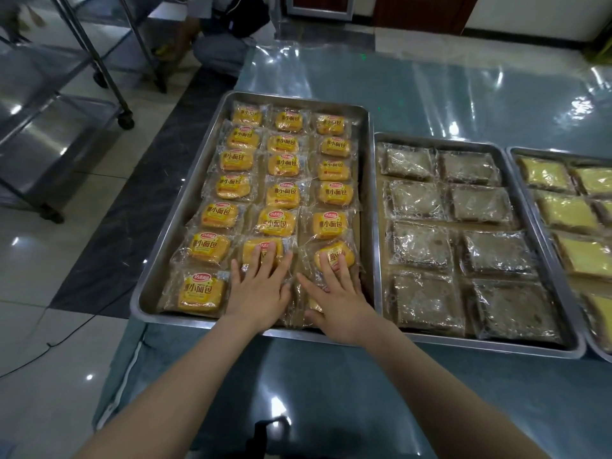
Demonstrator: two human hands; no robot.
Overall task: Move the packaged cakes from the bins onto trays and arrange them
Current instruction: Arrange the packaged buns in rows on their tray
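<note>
Both arms reach forward at lower centre, the left hand [261, 286] and right hand [337, 293] lying flat, fingers spread, on yellow packaged cakes [263, 251] in the steel tray [159, 260].

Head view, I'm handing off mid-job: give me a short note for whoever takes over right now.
Left hand: flat, fingers spread on a yellow cake pack in the middle column of the left tray, gripping nothing.
Right hand: flat on the tilted pack in the right column.
Done: left tray holds three columns of yellow packs; middle tray holds brown packs in two columns; right tray is partly in view with pale yellow packs.
Left: straighten the near-row packs under the hands. No bins are in view.
</note>
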